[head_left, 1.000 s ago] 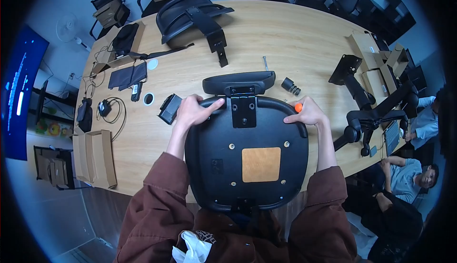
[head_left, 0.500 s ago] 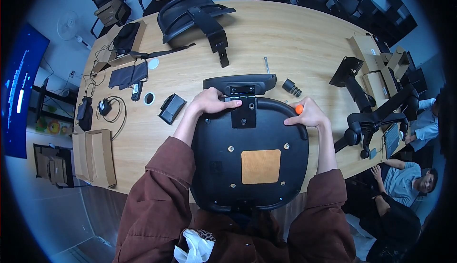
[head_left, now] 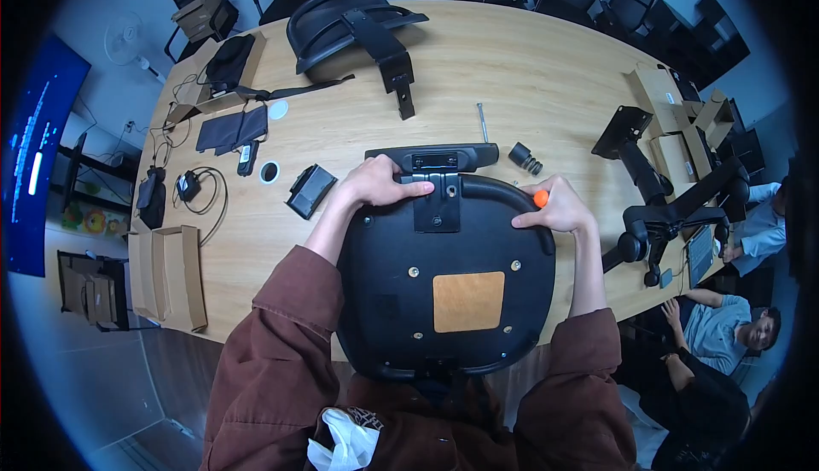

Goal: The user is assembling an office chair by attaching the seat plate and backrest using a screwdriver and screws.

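Note:
A black chair seat (head_left: pixel 392 300) lies underside up before me, with a pale square patch and several bolt holes. At its far edge a black metal bracket (head_left: pixel 437 208) meets a padded black armrest-like piece (head_left: pixel 465 157). My left hand (head_left: pixel 380 183) is closed on that edge, its thumb pressed on the bracket and its fingers hidden behind. My right hand (head_left: pixel 559 208) grips the seat's far right rim, thumb on the underside. Against its index finger shows a rounded orange end (head_left: pixel 541 199); whatever it belongs to is hidden.
A chair backrest (head_left: pixel 328 31) with a bent bracket lies at the far side. Rightward are a wheeled chair base (head_left: pixel 653 223), a black cylinder (head_left: pixel 522 157) and a long bolt (head_left: pixel 482 121). Leftward are a black box (head_left: pixel 311 191), cables and open cartons (head_left: pixel 175 279). Two people sit at right.
The view has shifted slightly, so the table things sit a little differently. Both hands keep the same hold on the seat.

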`<state>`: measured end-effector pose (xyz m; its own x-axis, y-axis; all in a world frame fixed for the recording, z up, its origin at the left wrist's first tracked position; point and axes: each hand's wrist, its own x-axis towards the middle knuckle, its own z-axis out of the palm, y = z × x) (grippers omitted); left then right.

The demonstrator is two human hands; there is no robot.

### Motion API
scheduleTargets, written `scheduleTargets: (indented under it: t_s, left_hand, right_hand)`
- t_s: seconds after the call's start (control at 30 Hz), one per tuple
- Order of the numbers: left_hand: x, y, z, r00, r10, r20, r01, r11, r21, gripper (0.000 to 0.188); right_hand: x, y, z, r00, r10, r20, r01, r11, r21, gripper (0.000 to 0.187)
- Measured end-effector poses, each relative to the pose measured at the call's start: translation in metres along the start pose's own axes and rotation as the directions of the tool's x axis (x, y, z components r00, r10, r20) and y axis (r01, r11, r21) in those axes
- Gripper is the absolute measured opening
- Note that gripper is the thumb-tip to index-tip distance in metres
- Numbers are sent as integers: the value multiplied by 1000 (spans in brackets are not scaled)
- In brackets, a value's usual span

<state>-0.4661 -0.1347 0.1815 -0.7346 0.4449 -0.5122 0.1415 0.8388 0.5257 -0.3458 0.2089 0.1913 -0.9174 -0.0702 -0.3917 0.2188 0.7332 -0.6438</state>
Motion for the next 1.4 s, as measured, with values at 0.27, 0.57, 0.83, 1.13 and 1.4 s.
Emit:
scheduleTargets:
  t_s: [0.27, 0.57, 0.83, 1.13, 1.4]
  left_hand:
    - [-4, 2, 7, 998, 30, -58, -26, 997, 76, 89]
    - [-7, -4, 11, 989, 27, -148, -18, 998, 57, 77]
    - [-9, 3, 6, 994, -5, -107, 16, 995, 102, 89]
    - [-10, 8, 7, 995, -35, -98, 45, 994, 101, 89]
    - [-11, 11, 5, 993, -27, -112, 38, 994, 102, 86]
  right_hand:
    - [-8, -4, 2, 999, 31, -18, -28, 990, 141, 62]
    - [-1, 21, 14, 989, 26, -143, 8, 973, 232, 60]
    - [-61, -63, -12, 619, -69, -782, 428, 865, 262, 39]
    - [-49, -127, 70, 583, -436, -686, 794, 129, 594, 65]
    - [-21, -130, 97, 614, -486, -623, 769, 187, 612, 67]
